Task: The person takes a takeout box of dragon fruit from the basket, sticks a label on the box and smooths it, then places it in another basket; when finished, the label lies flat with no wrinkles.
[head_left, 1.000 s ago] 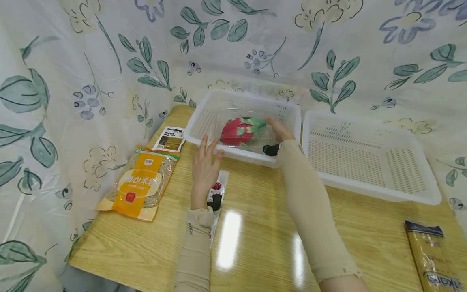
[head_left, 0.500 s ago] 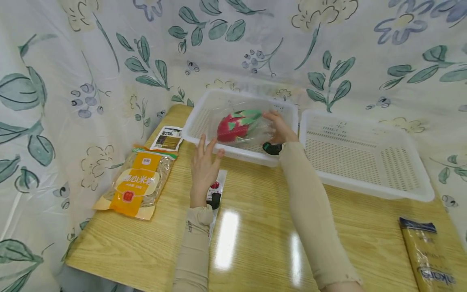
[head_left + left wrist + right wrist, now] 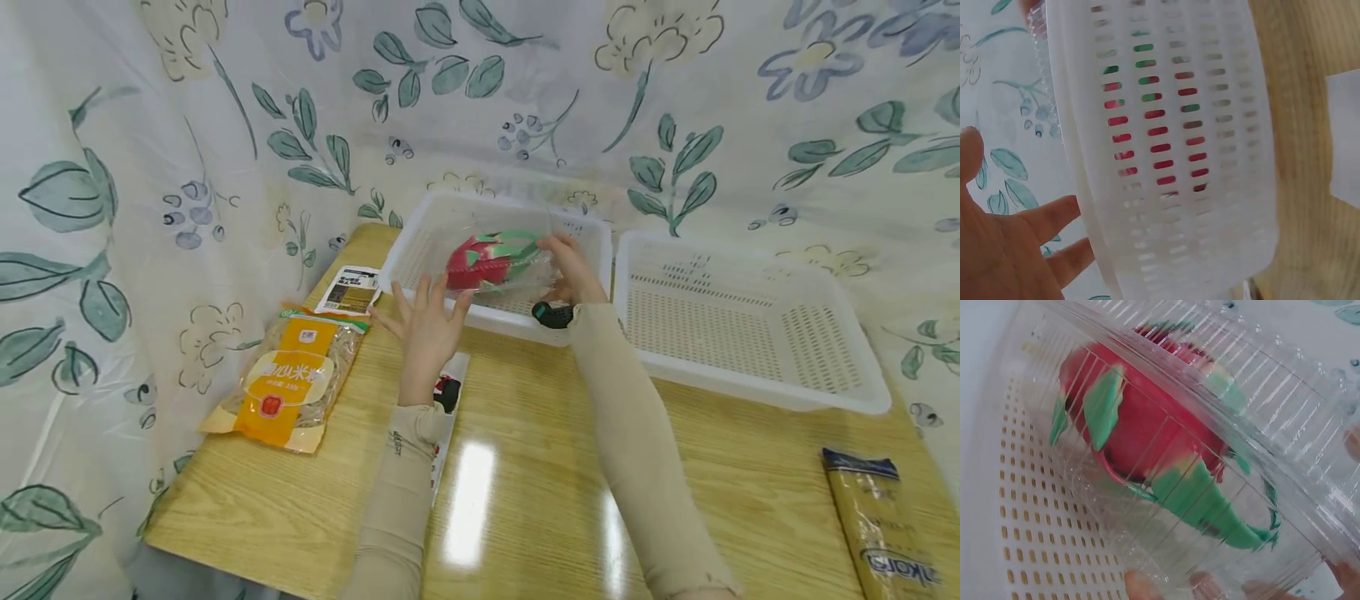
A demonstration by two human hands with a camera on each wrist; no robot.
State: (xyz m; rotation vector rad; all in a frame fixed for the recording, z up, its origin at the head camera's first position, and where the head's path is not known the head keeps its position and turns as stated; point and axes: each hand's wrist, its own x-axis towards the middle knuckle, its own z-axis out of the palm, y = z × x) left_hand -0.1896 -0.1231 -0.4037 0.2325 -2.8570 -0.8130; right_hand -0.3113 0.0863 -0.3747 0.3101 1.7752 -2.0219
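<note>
A pink dragon fruit (image 3: 477, 262) with green scales lies inside a clear plastic box (image 3: 1291, 375) with ribbed sides. My right hand (image 3: 576, 271) grips that box at its right end, and the box sits tilted within the left white basket (image 3: 506, 321). Fingertips (image 3: 1207, 586) show along the box's lower edge in the right wrist view. My left hand (image 3: 431, 333) has its fingers spread at the basket's front rim. Through the slots in the basket wall (image 3: 1166, 237), the left wrist view shows pink and green patches of the fruit.
A second white basket (image 3: 750, 375) stands to the right. On the wooden table (image 3: 540, 467) lie an orange noodle bag (image 3: 288, 379), a small white-and-brown packet (image 3: 347, 290), a yellow packet (image 3: 877, 517) and a white packet (image 3: 447, 433) partly under my left wrist. A floral curtain (image 3: 465, 125) hangs behind.
The clear box with the dragon fruit has tilted in the basket, held by my right hand. My left hand's fingers have spread wider, and the hand has shifted slightly right.
</note>
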